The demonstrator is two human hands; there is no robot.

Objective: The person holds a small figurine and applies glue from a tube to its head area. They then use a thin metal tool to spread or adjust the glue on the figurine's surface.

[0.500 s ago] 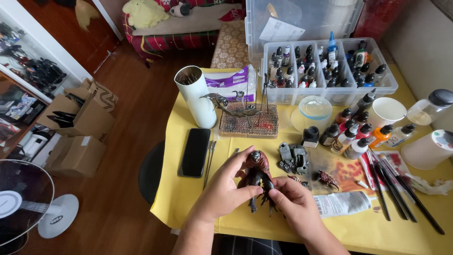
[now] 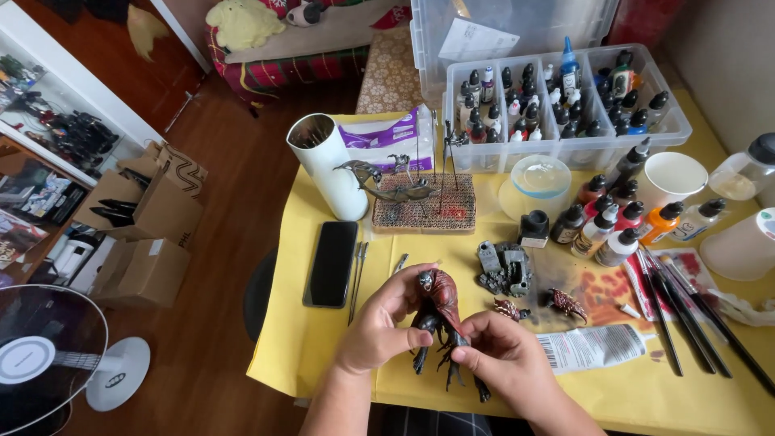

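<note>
My left hand (image 2: 379, 327) and my right hand (image 2: 499, 355) both hold a dark red and black creature miniature (image 2: 440, 311) with spiky legs, just above the front of the yellow-covered table (image 2: 307, 323). The left hand grips its upper body from the left; the right hand's fingers pinch its lower part from the right. Small painted miniature parts (image 2: 565, 303) and a grey model base (image 2: 502, 269) lie just beyond it.
A black phone (image 2: 332, 263) lies to the left, next to thin tools (image 2: 357, 278). A white cylinder (image 2: 327, 165), a cork block (image 2: 424, 214) bearing pinned parts, paint bottles (image 2: 613, 222), a clear tray of bottles (image 2: 565, 97), brushes (image 2: 686, 311), a white cup (image 2: 670, 179) and a tube (image 2: 593, 347) surround it.
The miniature sits slightly more upright between my hands; both hands keep their grip in about the same place.
</note>
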